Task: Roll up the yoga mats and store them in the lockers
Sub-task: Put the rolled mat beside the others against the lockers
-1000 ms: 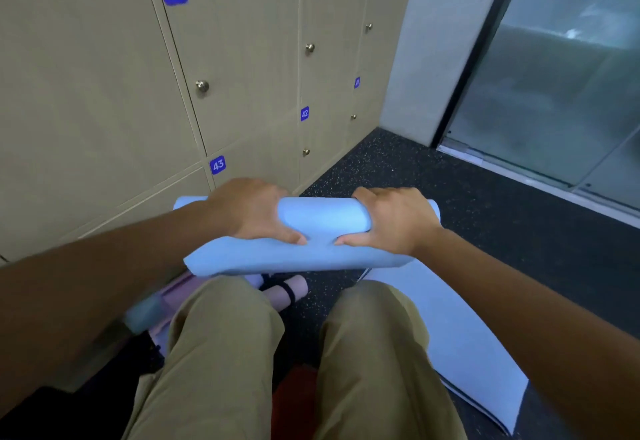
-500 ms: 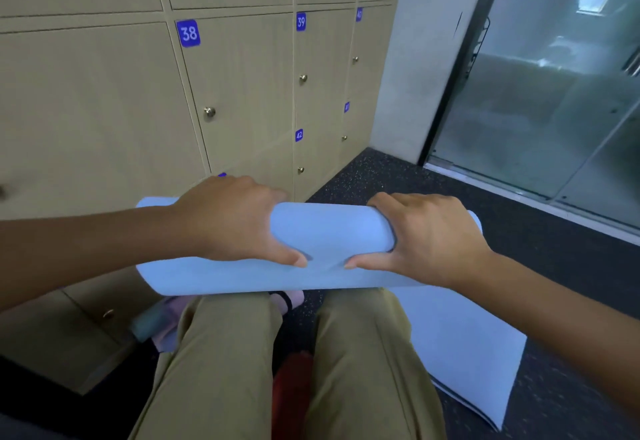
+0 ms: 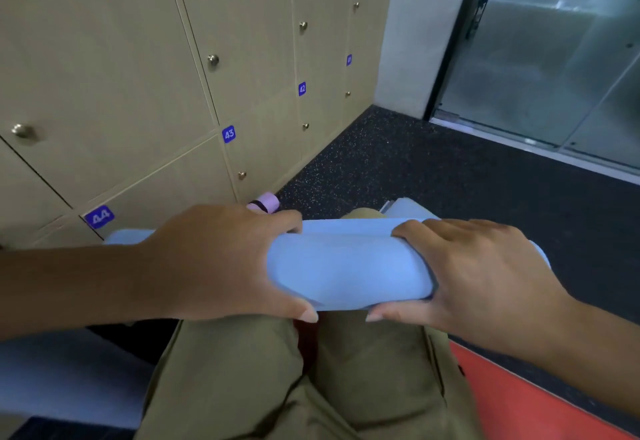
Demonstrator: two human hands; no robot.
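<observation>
Light-blue yoga mat roll (image 3: 349,266): held across the knees so that the coil is kept tight. Left hand (image 3: 225,263), at nine o'clock of its middle, is curled around it. Right hand (image 3: 481,273), at three o'clock, is wrapped likewise. Lockers (image 3: 114,69) are shown closed at eleven o'clock.

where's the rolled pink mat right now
The rolled pink yoga mat lies on the floor at the foot of locker 43, just beyond the left hand.
</observation>
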